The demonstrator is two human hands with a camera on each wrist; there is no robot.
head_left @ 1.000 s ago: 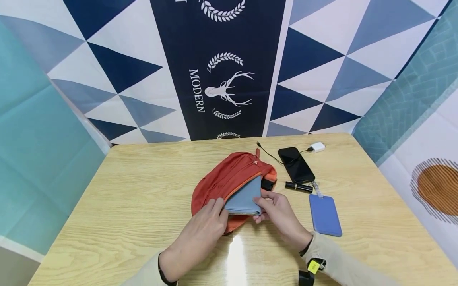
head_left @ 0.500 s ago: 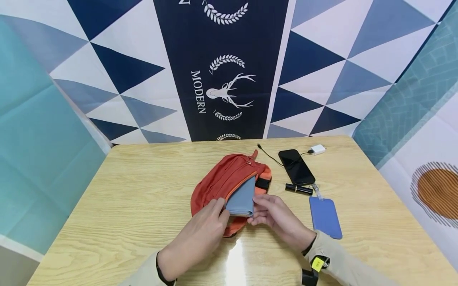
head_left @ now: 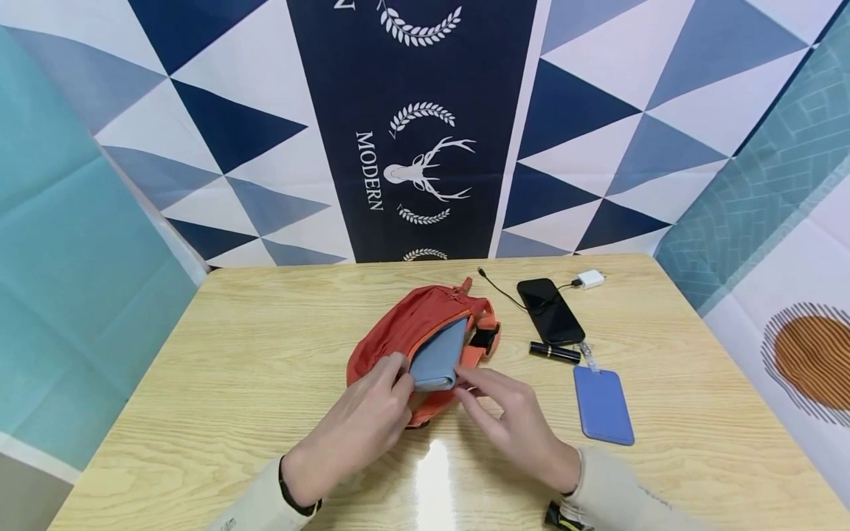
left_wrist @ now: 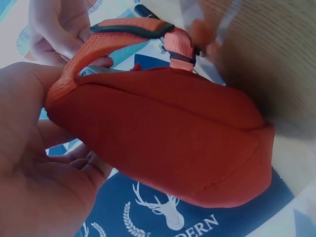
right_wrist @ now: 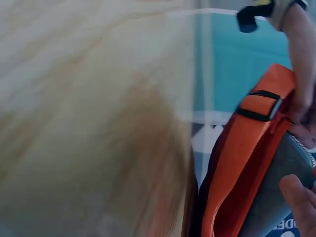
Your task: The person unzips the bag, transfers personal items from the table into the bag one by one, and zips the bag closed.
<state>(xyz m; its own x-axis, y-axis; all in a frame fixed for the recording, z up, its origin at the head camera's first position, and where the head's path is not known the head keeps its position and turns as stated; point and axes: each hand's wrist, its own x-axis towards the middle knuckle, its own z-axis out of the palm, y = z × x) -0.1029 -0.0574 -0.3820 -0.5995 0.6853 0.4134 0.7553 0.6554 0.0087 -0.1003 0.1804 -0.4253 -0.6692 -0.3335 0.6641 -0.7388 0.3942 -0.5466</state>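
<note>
A red waist bag (head_left: 398, 321) with an orange strap and a black buckle (head_left: 485, 338) lies on the table, its zip opening towards the right. My left hand (head_left: 368, 413) grips the near edge of that opening. Partly inside the bag sits a blue-grey zip wallet (head_left: 438, 354); its near end sticks out, and the rest is hidden in the bag. My right hand (head_left: 514, 424) pinches the wallet's near right corner between thumb and forefinger. In the right wrist view a fingertip of it lies against the wallet (right_wrist: 271, 197), beside the orange strap (right_wrist: 242, 158).
To the right lie a black phone (head_left: 551, 310), a black lipstick-like tube (head_left: 554, 352) and a blue card holder (head_left: 603, 405) with a clear strap. A white charger plug (head_left: 589, 278) with a black cable is behind them. Patterned cloth stands along the table's back edge.
The wallet has slid left and deeper into the bag, with less of it showing. My right hand has moved left with it, and the bag has shifted slightly left.
</note>
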